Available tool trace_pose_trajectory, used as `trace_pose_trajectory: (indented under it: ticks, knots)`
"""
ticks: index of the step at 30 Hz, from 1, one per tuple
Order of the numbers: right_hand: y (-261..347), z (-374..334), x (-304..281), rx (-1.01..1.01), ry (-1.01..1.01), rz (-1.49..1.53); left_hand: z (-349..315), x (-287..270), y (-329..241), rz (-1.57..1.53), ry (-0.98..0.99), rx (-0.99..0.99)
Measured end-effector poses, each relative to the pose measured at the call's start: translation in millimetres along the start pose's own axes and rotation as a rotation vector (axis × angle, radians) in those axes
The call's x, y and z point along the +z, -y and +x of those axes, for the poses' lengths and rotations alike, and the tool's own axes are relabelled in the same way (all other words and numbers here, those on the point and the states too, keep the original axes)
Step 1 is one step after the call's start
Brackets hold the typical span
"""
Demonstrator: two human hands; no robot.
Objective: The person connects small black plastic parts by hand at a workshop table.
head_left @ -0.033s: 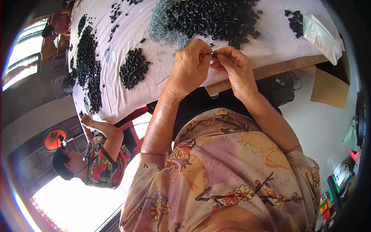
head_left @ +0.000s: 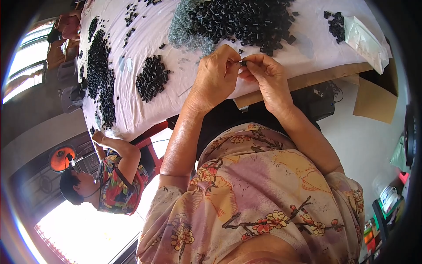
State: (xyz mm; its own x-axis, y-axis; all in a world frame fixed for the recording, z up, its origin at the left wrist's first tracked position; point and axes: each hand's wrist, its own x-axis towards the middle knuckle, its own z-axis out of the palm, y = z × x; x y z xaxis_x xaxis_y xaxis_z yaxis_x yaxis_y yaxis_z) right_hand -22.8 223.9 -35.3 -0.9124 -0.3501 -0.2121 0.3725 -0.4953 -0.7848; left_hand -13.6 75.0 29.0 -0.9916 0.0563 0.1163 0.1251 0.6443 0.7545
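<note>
Both my hands meet just over the table's near edge. My right hand [head_left: 271, 81] pinches a small black plastic piece [head_left: 243, 63] between thumb and fingers. My left hand [head_left: 216, 75] is closed in a pinch at the left side of that piece; what its fingertips hold is too small to make out. Just beyond my hands lies a big heap of short black plastic pieces [head_left: 246, 24]. Against its left side sits a tangled pile of small grey wire parts [head_left: 181, 28]. A smaller mound of black pieces [head_left: 152, 78] is left of my left forearm.
A pale cloth [head_left: 132, 105] covers the table. More black pieces [head_left: 100, 75] spread along its left side. At far right are a white plastic bag [head_left: 365, 42] and an open cardboard box [head_left: 373, 99]. Another person [head_left: 116, 180] works at the left end, near an orange fan [head_left: 62, 158].
</note>
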Motion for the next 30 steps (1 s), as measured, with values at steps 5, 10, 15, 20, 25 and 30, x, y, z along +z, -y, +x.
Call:
trace_pose_trajectory:
  ticks: [5,10,15,20,25,30]
  knots:
    - [-1,0,0,-0.021,0.010,-0.007,-1,-2,-2,0.052,0.034,0.036]
    - [-1,-1,0,-0.037,0.023,-0.100,-4,-1,-1,0.054,0.013,0.029]
    - [-4,0,1,-0.089,0.011,-0.127,-6,4,0,0.060,-0.008,0.003]
    - [-6,-3,3,-0.135,-0.013,-0.149,-8,7,-4,0.103,-0.043,-0.006]
    - [-10,-1,5,-0.178,-0.030,-0.186,-9,10,-4,0.117,-0.069,0.021]
    - [-9,3,2,-0.225,-0.008,-0.104,-4,6,-3,0.062,-0.039,0.037]
